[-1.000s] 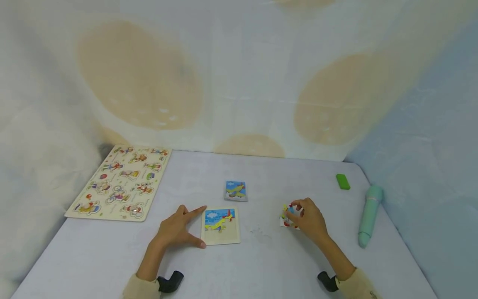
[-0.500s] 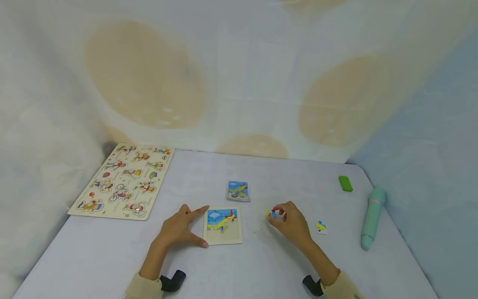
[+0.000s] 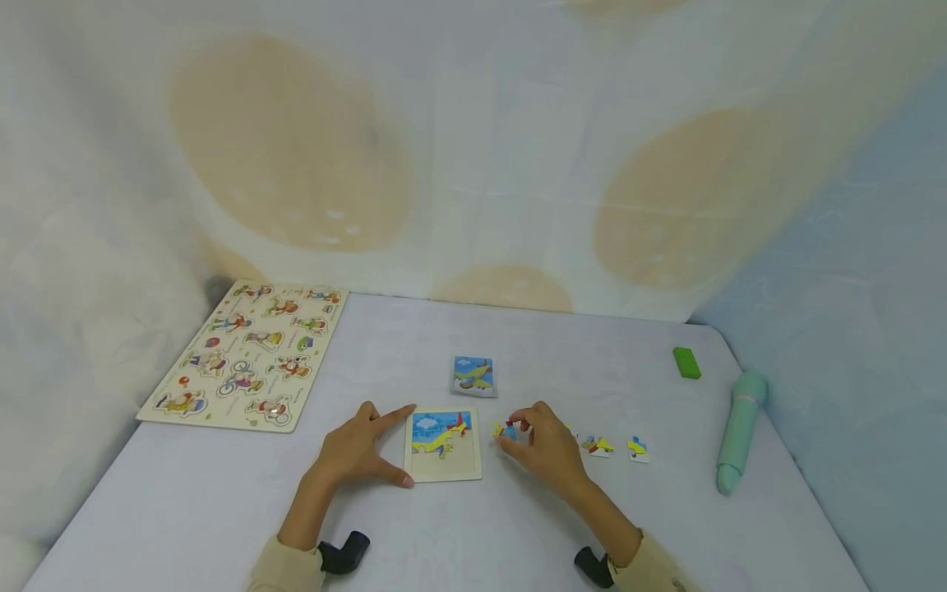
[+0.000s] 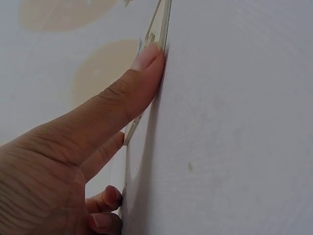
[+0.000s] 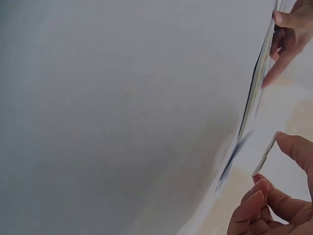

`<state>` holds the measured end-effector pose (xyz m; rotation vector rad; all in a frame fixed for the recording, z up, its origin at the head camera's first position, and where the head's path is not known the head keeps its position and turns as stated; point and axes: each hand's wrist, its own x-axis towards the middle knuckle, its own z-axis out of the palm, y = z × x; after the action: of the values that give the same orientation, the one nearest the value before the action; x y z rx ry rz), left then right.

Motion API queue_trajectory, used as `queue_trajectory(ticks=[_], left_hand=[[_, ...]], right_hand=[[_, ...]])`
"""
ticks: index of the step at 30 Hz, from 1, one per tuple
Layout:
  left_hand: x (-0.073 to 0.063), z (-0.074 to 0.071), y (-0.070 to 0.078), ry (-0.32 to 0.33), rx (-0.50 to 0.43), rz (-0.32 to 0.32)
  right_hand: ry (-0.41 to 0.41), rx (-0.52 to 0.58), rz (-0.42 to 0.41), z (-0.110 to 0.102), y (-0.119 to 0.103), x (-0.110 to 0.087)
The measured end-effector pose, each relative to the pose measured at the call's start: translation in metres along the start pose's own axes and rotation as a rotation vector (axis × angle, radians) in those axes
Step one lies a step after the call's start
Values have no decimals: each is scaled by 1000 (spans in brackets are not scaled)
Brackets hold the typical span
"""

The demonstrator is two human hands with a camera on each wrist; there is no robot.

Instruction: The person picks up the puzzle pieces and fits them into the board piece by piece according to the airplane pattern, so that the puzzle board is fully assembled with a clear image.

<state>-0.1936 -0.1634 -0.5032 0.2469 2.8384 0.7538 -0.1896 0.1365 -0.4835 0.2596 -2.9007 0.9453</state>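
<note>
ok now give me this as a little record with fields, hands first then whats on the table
left hand: touches the left edge of the puzzle tray
right hand: pinches a puzzle piece, just right of the tray
tray state: partly filled, picture along the top, bare toward the near edge
loose pieces: two plainly visible, the nearer one and the outer one, right of the right hand
beyond tray: small stack with an airplane picture
far left: large picture board
far right: green block, mint-green cylinder
</note>
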Motion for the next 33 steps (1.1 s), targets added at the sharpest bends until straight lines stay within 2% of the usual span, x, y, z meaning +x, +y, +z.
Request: queue_trajectory(ticks=[10, 19, 23, 33], left_hand=[[0, -2, 0, 12, -1, 6], [-1, -3, 1, 14, 1, 13], [-2, -3, 1, 16, -4, 13], [-1, 1, -3, 31, 1, 27]], right_hand=[[-37, -26, -43, 18, -29, 6], [-107, -183, -138, 31, -46, 8], [-145, -232, -146, 35, -51, 10], [-104, -288, -135, 40, -53, 8]])
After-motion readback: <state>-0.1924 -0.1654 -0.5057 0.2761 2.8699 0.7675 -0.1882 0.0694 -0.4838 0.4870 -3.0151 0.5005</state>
